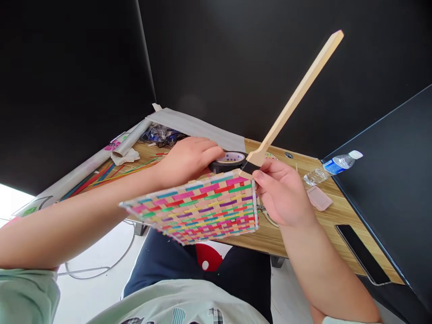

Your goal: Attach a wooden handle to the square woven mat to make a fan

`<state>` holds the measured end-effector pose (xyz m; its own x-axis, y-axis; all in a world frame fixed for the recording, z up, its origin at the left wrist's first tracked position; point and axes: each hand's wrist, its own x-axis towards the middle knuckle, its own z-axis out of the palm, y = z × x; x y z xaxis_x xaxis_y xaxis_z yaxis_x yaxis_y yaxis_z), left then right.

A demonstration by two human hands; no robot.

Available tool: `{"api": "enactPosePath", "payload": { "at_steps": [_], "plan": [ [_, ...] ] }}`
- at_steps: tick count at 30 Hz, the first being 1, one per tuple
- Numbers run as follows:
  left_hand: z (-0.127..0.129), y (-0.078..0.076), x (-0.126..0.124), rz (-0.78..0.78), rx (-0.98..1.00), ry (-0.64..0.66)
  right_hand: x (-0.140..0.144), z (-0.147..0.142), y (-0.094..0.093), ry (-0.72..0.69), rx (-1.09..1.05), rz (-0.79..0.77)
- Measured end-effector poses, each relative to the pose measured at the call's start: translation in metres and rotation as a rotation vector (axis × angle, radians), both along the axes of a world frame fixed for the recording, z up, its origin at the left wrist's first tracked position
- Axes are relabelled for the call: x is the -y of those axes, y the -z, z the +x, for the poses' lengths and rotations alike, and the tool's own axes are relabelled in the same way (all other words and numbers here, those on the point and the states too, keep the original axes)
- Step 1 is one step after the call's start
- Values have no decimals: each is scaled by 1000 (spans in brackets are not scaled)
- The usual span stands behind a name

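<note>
Right hand (pixel 281 193) pinching wooden stick (pixel 295 96) at woven mat (pixel 202 207) corner; left hand (pixel 189 157) gripping tape roll (pixel 228 161). Light, stiff; hold edges.

Bright, even daylight fills the scene, strongest at the lower left, where the floor (pixel 101 252) washes out to near white. The black panels (pixel 270 67) stay dark with faint sheen. Shadows are soft. Wide-angle distortion bends the tabletop (pixel 337 216) edges; focus stays sharp throughout.
</note>
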<state>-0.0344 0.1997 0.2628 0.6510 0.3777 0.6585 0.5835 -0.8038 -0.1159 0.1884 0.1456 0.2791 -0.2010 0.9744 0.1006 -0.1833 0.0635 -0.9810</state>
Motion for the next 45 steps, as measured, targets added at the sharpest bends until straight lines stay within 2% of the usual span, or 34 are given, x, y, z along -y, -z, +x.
{"api": "enactPosePath", "payload": {
  "at_steps": [2, 5, 8, 13, 15, 19, 22, 25, 27, 30, 34, 37, 39, 42, 45],
  "plan": [
    [-1, -2, -10, -75, -42, 52, -4, -1, 0, 13, 21, 18],
    [-2, -4, -27, -225, -67, 196, -11, -2, 1, 37, 57, 45],
    [-3, -9, -43, -332, -72, 296, -19, 0, 3, 44, 74, 19],
    [-7, -20, -57, -190, -360, 221, -30, 4, 8, -34, 117, -25],
    [-8, -24, -60, -134, -392, 152, -36, 6, 9, -37, 136, -4],
    [-4, -37, -57, 28, -279, 7, -50, 8, 12, 0, 185, 196],
    [2, -52, -50, 78, -156, -40, -59, 11, 15, 24, 220, 332],
    [11, -61, -45, 20, -57, -22, -63, 18, 19, 71, 271, 505],
    [18, -59, -43, -71, 16, 13, -62, 26, 25, 128, 340, 632],
    [30, -40, -36, -218, 84, 97, -53, 40, 44, 241, 490, 771],
    [43, 4, -15, -432, 92, 202, -31, 58, 90, 334, 592, 760],
    [52, 39, 3, -570, 179, 251, -15, 61, 125, 271, 616, 722],
    [58, 62, 11, -630, 255, 221, -7, 59, 143, 220, 644, 686],
    [64, 91, 17, -658, 341, 176, 1, 53, 162, 171, 707, 588],
    [63, 114, 23, -654, 382, 217, 9, 48, 178, 159, 728, 502]
  ]
}}
